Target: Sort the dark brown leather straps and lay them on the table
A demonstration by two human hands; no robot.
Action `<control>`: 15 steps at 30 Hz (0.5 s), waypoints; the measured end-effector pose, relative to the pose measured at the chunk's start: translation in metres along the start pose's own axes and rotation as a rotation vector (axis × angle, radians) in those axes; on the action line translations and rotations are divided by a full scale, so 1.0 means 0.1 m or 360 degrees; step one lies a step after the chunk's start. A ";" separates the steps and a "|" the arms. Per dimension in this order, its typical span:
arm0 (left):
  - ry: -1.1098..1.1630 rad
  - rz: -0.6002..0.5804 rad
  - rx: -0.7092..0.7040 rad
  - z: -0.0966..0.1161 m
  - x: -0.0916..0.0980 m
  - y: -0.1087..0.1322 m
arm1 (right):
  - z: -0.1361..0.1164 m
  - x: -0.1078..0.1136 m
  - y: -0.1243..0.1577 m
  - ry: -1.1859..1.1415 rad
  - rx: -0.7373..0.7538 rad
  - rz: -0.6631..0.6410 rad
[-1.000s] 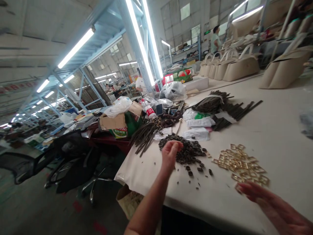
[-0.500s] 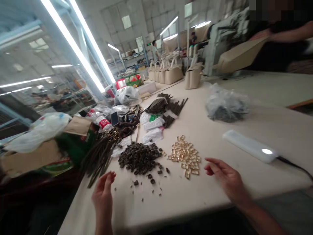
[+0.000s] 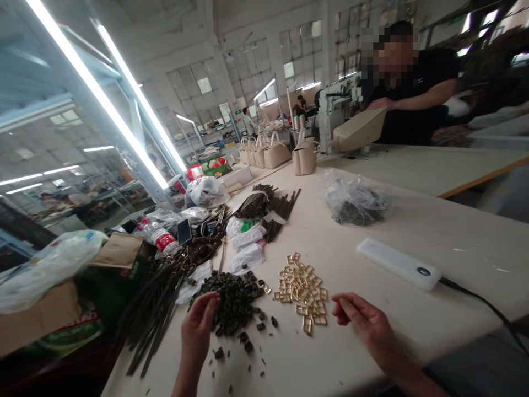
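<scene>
At the table's point(image 3: 397, 220) near edge: left hand point(image 3: 197, 331) curled, fingertips on the dark loop pile point(image 3: 235, 298) at its 1 o'clock; whether it grips a piece, cannot tell. Right hand point(image 3: 367, 325) half open, empty, gold buckles point(image 3: 301, 288) near at 10 o'clock. No joined pieces visible; the 2 piles look barely started.

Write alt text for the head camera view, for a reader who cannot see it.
A person's left hand touches a pile of small dark pieces on a pale worktable, the right hand open beside a heap of gold buckles. Dark straps lie to the left, a white power bank to the right; another person works behind.
</scene>
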State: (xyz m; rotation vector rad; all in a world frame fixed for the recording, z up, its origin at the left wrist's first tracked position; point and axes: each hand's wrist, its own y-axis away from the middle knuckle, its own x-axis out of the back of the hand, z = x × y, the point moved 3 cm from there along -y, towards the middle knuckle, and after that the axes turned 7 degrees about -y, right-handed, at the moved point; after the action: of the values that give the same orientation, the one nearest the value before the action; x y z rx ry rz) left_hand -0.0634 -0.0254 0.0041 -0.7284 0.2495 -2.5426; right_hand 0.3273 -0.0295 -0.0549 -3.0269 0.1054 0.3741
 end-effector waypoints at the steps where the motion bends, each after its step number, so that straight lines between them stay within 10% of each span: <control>1: -0.0029 -0.0090 -0.0065 0.08 -0.11 -0.11 | 0.00 0.00 0.00 0.0014 0.0000 -0.0013; 9: -0.0614 -0.0667 -0.0622 0.75 -1.53 -0.98 | -0.07 -0.07 0.03 0.0078 0.0023 -0.0076; 15: -0.1085 -0.0713 -0.0551 0.88 -2.63 -1.53 | 0.03 -0.03 0.07 0.0070 -0.0004 -0.0057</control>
State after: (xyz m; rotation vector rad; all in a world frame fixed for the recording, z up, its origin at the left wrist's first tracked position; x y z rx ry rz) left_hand 0.1185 0.2343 0.0050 -1.9055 0.3178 -2.4749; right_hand 0.3234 -0.0355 -0.0578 -3.0355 0.0542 0.3050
